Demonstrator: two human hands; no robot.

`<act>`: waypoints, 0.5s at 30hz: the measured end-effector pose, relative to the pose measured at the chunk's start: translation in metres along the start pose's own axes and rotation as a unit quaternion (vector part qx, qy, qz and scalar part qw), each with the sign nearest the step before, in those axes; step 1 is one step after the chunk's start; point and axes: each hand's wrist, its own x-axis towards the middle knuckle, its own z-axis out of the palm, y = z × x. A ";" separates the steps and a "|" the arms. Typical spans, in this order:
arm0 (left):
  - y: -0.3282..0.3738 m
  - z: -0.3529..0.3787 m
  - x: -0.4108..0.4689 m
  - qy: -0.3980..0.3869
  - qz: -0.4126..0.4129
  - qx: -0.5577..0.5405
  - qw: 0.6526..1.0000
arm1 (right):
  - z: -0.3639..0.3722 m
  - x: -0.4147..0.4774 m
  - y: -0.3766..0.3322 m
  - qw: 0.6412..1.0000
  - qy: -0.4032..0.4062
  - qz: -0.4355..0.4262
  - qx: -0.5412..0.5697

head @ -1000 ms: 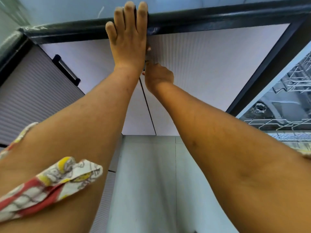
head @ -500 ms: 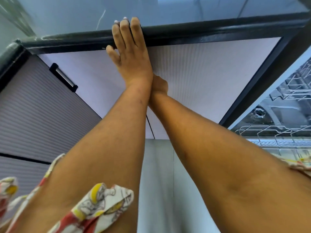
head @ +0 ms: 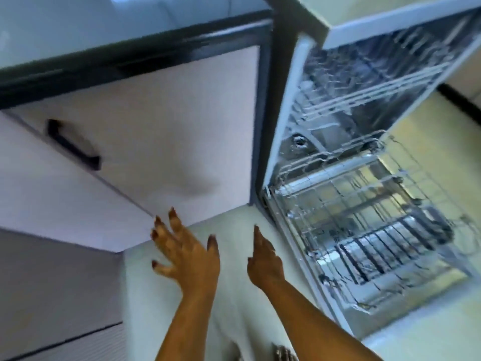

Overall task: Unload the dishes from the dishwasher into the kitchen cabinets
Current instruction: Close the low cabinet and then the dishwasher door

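Both hands are empty, the left hand (head: 186, 256) spread and the right hand (head: 265, 264) loosely open, near the closed cabinet door (head: 166, 142); next likely a reach into the dishwasher (head: 364, 178) rack.

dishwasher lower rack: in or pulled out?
Pulled out. The lower rack extends past the dishwasher opening over the floor; too blurred to tell what it holds.

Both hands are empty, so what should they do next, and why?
Probably reach the right hand over to the pulled-out lower rack of the open dishwasher and look for a dish. Both it and the left hand are open, holding nothing, and the rack is just to the right. It is too blurry to pick one out.
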 end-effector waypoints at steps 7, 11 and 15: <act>0.060 0.058 -0.074 -0.161 0.142 0.080 0.973 | -0.042 -0.033 0.176 0.941 0.126 0.269 0.160; 0.111 0.112 -0.125 -0.265 0.261 0.114 0.921 | -0.065 -0.045 0.255 0.848 0.224 0.385 0.288; 0.143 0.169 -0.169 -0.357 0.337 0.128 0.862 | -0.092 -0.030 0.317 0.773 0.255 0.439 0.380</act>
